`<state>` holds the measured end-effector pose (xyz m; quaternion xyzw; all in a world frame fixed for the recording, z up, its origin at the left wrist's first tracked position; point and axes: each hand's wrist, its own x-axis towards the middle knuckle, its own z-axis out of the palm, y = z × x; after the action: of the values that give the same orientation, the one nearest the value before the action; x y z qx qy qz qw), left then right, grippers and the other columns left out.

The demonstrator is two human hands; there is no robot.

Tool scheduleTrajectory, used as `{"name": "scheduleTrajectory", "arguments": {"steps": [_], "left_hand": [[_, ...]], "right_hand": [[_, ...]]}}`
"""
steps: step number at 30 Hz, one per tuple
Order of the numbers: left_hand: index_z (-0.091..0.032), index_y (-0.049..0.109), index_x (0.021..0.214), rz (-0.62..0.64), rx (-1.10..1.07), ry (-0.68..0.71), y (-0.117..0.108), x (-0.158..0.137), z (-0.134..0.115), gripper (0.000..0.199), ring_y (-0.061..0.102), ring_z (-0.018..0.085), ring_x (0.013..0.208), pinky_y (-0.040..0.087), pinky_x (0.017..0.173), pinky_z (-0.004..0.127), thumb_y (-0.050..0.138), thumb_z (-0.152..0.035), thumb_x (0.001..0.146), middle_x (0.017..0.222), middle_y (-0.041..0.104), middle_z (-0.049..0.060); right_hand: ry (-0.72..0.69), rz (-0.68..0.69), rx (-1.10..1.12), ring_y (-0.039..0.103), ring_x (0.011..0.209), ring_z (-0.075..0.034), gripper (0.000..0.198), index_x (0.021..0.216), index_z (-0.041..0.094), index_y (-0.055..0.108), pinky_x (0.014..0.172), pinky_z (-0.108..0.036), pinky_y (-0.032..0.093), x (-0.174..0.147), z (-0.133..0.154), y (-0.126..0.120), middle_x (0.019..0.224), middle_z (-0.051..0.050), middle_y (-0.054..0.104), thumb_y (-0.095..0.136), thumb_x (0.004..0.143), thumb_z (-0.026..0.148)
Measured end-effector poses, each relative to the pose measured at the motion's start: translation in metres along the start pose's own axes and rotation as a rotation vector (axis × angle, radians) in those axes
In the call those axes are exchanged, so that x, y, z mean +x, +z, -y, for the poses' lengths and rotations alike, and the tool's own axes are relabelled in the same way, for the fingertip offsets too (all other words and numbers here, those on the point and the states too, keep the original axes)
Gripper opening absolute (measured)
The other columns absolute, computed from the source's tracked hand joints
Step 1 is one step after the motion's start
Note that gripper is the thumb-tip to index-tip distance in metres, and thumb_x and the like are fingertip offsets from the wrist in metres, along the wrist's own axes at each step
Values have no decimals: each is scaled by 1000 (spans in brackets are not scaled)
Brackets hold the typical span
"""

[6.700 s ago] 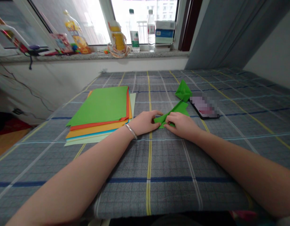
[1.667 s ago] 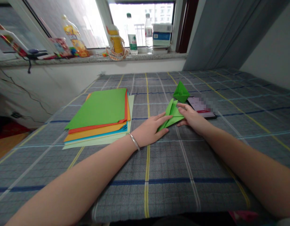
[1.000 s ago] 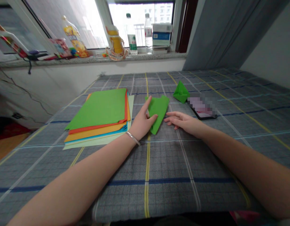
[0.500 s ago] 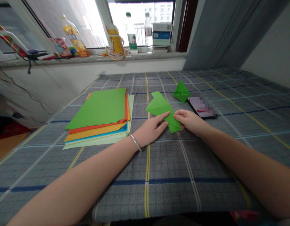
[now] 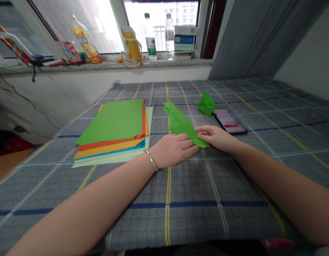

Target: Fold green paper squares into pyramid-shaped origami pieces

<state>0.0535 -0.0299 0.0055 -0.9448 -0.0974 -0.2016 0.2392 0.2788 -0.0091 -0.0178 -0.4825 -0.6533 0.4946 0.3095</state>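
A folded sheet of green paper lies slantwise on the checked cloth, creased into a narrow shape. My left hand, with a silver bangle at the wrist, grips its near edge with bent fingers; the thumb reaches toward the paper's lower right end. That right end is pinched by my right hand, whose fingertips are partly hidden behind the paper. Just beyond my right hand stands a green folded paper piece, touching or very near a phone with a blurred screen.
A stack of coloured paper, green on top, lies to the left on the checked cloth. Behind, the windowsill carries a yellow cup, bottles such as a clear one with a green cap, and boxes. A grey curtain hangs at right.
The paper's left part has been folded over, making it narrower. My left hand has gone from flat, stretched fingers to curled ones on the near edge. My right hand has barely moved.
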Motion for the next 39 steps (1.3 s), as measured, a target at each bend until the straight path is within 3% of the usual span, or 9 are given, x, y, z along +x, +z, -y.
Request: {"name": "scheduleTrajectory", "arguments": {"steps": [5, 9, 13, 17, 21, 26, 32, 36, 39], "left_hand": [[-17, 63, 114, 60, -85, -1, 3, -2, -2, 28, 61, 13, 75, 48, 59, 24, 39, -23, 100, 89, 67, 3], [-15, 61, 117, 106, -154, 12, 5, -1, -3, 30, 63, 15, 82, 52, 68, 26, 38, -22, 99, 94, 67, 6], [-15, 58, 122, 137, -192, -132, 12, 0, 2, 30, 60, 21, 105, 52, 90, 36, 45, -21, 96, 114, 65, 11], [-16, 56, 127, 169, -278, -253, 21, -6, 9, 34, 49, 26, 128, 41, 108, 46, 50, -23, 94, 135, 56, 11], [-19, 50, 134, 204, -320, -283, 25, -9, 11, 41, 39, 29, 138, 33, 114, 53, 51, -25, 93, 143, 50, 11], [-18, 53, 131, 214, -351, -286, 26, -10, 10, 38, 37, 29, 140, 34, 114, 50, 50, -23, 94, 147, 45, 12], [-16, 53, 134, 242, -410, -237, 30, -12, 12, 38, 43, 25, 136, 36, 114, 48, 43, -22, 98, 141, 53, 12], [-19, 55, 132, 238, -478, -244, 31, -12, 11, 38, 41, 26, 137, 36, 114, 50, 41, -16, 97, 144, 51, 11], [-22, 61, 123, 233, -529, -248, 31, -12, 11, 35, 38, 26, 140, 36, 113, 52, 40, -12, 96, 144, 51, 8]], "right_hand": [[-21, 1, -37, 68, 96, -20, 33, 113, 20, 67, 87, -34, 54, 4, -4, -2, 107, -7, 73, 59, 82, 19], [-10, 14, -59, 68, 98, -18, 35, 112, 21, 69, 92, -34, 53, 5, -5, -3, 111, -6, 73, 59, 79, 13], [-11, 49, -126, 67, 78, -15, 36, 114, 19, 69, 74, -29, 54, 0, 2, -4, 94, -4, 74, 62, 79, 17], [20, 92, -214, 52, 49, -9, 45, 123, 13, 64, 48, -23, 43, -5, 11, -6, 65, 2, 63, 63, 79, 21], [15, 123, -95, 54, 56, -8, 49, 125, 17, 61, 47, -21, 44, -5, 11, -7, 91, -3, 68, 65, 76, 21], [-25, 111, -36, 56, 62, -8, 54, 125, 23, 56, 48, -21, 48, -3, 4, -4, 116, -6, 64, 67, 73, 21], [-74, 32, -437, 55, 54, -10, 36, 111, 21, 59, 51, -25, 47, -8, 3, -6, 88, -2, 64, 65, 75, 20], [-253, 16, -651, 55, 63, -10, 20, 96, 20, 63, 61, -27, 48, -11, 5, -9, 102, -5, 58, 66, 76, 22], [-246, 67, -710, 52, 63, -10, 14, 92, 20, 63, 61, -26, 45, -14, 9, -11, 100, -4, 56, 64, 78, 22]]}}
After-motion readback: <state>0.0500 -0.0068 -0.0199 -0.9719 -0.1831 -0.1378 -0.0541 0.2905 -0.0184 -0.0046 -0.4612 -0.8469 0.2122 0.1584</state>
